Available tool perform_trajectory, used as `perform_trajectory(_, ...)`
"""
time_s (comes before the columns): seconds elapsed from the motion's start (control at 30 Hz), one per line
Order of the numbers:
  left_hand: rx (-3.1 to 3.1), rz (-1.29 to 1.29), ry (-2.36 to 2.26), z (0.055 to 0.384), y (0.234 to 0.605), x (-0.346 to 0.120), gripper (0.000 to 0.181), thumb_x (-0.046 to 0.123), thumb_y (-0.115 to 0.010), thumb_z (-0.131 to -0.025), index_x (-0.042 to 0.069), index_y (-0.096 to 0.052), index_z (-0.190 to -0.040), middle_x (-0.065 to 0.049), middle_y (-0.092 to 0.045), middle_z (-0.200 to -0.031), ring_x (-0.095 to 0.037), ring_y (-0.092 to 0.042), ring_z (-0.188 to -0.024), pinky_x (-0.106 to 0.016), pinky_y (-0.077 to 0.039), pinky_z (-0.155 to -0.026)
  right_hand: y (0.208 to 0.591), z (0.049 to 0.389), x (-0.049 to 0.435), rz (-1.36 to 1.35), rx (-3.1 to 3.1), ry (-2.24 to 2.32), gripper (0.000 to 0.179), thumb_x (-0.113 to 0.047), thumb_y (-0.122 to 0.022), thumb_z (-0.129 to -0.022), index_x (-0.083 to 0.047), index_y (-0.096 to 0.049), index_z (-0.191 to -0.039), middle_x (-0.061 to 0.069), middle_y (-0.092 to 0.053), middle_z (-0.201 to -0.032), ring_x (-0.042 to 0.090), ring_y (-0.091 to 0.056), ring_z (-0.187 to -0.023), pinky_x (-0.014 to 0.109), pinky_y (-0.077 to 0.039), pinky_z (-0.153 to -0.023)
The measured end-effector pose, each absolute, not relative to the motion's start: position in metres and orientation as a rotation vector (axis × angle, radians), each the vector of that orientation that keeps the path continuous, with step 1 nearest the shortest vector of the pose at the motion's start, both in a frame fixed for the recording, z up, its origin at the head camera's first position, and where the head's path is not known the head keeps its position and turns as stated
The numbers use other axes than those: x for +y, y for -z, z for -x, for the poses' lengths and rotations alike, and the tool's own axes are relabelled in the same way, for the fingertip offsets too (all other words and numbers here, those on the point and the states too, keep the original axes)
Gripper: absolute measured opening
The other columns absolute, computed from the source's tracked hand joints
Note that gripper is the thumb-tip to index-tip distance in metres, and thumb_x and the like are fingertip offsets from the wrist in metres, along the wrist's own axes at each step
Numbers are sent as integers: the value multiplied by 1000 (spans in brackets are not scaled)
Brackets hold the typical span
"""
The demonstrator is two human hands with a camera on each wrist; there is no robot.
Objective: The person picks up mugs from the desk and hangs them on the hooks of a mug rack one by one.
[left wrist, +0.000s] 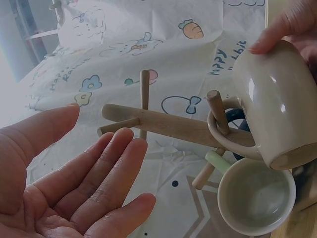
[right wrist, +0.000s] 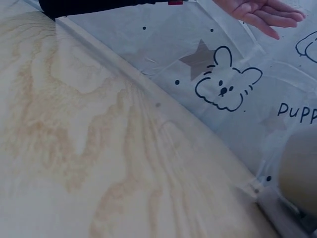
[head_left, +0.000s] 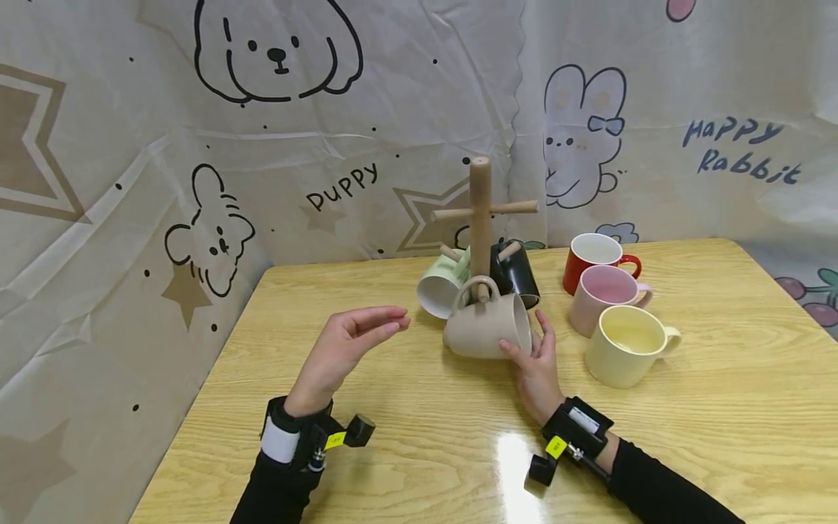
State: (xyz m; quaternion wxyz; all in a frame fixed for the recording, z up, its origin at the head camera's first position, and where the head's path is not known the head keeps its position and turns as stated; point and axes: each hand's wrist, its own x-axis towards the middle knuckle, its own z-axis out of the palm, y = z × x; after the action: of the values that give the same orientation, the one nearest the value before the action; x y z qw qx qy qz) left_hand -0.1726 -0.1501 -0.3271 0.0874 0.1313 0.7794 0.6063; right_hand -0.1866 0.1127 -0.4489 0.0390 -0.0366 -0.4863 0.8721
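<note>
A beige mug (head_left: 487, 329) lies sideways at the front of a wooden mug tree (head_left: 481, 218), its handle looped around a low front peg (left wrist: 218, 111). My right hand (head_left: 538, 367) holds that mug near its rim, thumb on the outer wall and fingers at the mouth. To the left of the tree, my left hand (head_left: 347, 346) is held in the air with fingers extended, touching nothing. Behind the beige mug, a light green mug (head_left: 441, 287) and a black mug (head_left: 517, 275) hang on other low pegs. The upper pegs carry no mugs.
On the right of the wooden table (head_left: 419, 451) stand a red mug (head_left: 592, 258), a pink mug (head_left: 605, 298) and a yellow mug (head_left: 625, 349), upright with handles toward the right. A printed cloth (head_left: 393, 131) hangs behind the table and along its left side.
</note>
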Motion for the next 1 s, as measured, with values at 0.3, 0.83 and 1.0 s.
perform_trajectory(0.3, 2321, -410, -1793, 175, 329, -150, 38, 33, -62, -87, 10, -62, -117, -8, -64, -117, -13, -60, -109, -38, -41, -102, 430, 182, 124, 79, -1572, -2353, 75, 1, -56, -86, -12, -11, -145, 9, -17, -151, 20, -16, -141, 40, -12, -117)
perform_trajectory(0.83, 2380, -384, -1793, 176, 326, -157, 36, 29, -61, -88, 9, -62, -118, -8, -65, -116, -11, -61, -107, -37, -41, -102, 349, 168, 165, -185, -1384, -2088, 43, 3, -54, -87, -6, -42, -128, 6, -50, -125, 19, -43, -124, 21, -34, -106)
perform_trajectory(1.0, 2382, -381, -1790, 177, 328, -156, 37, 28, -61, -89, 7, -61, -118, -9, -64, -117, -11, -61, -107, -36, -43, -101, 345, 167, 181, -300, -1540, -1965, 23, 4, -59, -85, -1, -60, -107, 0, -67, -98, 10, -62, -95, 15, -48, -85)
